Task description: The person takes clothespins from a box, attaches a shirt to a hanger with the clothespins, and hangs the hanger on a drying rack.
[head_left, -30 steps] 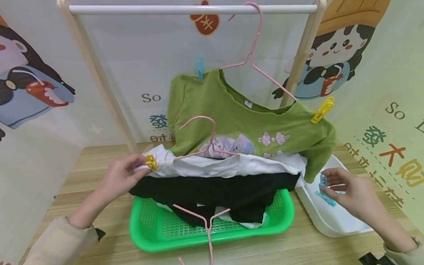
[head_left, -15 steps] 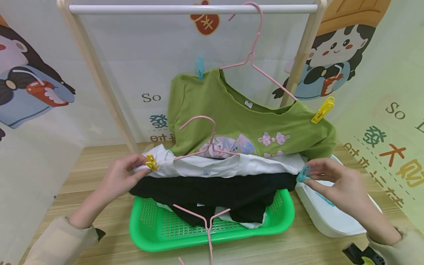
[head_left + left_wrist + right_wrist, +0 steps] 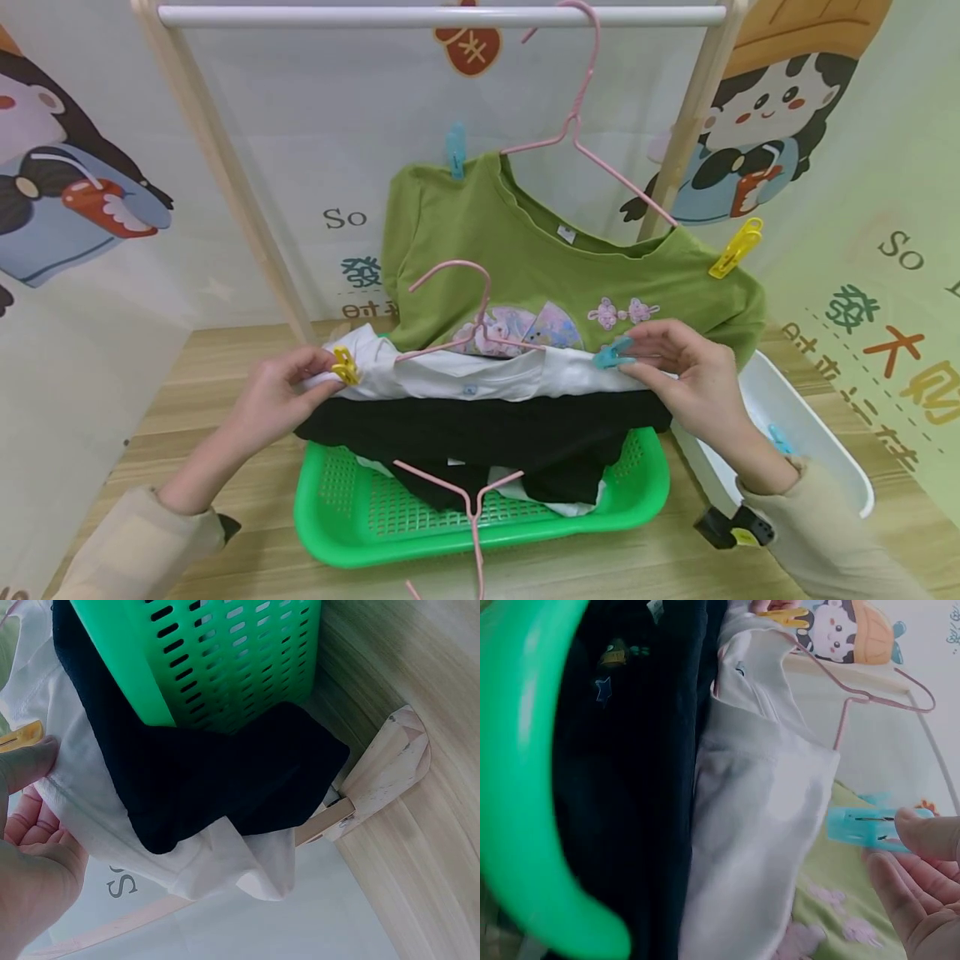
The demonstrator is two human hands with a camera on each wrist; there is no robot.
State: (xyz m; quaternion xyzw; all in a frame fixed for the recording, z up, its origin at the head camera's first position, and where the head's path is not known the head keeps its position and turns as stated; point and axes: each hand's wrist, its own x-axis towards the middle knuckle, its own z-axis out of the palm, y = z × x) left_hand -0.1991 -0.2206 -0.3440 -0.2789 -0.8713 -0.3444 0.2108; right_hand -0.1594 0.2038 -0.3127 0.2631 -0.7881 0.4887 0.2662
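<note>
My left hand (image 3: 279,398) pinches the left shoulder of a white shirt (image 3: 573,369), right beside a yellow clothespin (image 3: 345,367) on the fabric. A pink hanger (image 3: 487,292) stands up out of the shirt's neckline. Between right thumb and fingers, a light blue clothespin (image 3: 611,354) points toward the shirt's right shoulder; in the right wrist view the clothespin (image 3: 862,826) hangs just off the white fabric's edge. The right hand (image 3: 693,375) itself hovers above the shirt's right sleeve. Black clothing (image 3: 487,429) lies below the shirt, over the green basket (image 3: 337,546).
Behind, a green shirt (image 3: 465,225) hangs from a rack bar (image 3: 300,17) on another pink hanger, clipped with blue and yellow clothespins. On the right stands a white bin (image 3: 855,483) with a blue clothespin (image 3: 780,439) inside. A third hanger (image 3: 474,508) overlaps the basket's front.
The right hand has carried the blue clothespin from the white bin leftward to the white shirt's right shoulder. The left hand has stayed in place.
</note>
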